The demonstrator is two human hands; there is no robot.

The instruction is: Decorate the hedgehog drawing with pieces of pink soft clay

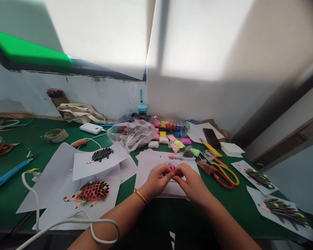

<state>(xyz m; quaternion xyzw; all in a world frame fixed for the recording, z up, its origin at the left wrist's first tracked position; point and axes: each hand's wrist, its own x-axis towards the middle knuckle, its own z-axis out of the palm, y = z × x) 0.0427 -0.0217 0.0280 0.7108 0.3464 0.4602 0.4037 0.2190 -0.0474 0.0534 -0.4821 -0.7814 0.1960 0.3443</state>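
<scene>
My left hand [159, 177] and my right hand [191, 180] meet at the fingertips over white paper [143, 180]. Thumbs and forefingers are pinched together, and whatever lies between them is hidden or too small to make out. A gold bangle [141, 196] circles my left wrist. Just past the fingertips, a magenta patch [171, 167] shows within a round outline, partly covered by my fingers. Behind it on the paper lie a small salmon-pink lump [171, 156] and a slim white pen-like tool [184, 158].
Soft clay packets [163, 139] and a crumpled plastic bag [135, 133] lie beyond the paper. To the right are scissors [225, 175], a yellow cutter [211, 148] and a phone [211, 137]. Hedgehog pictures [94, 192] flank both sides; a white cable [67, 222] crosses front left.
</scene>
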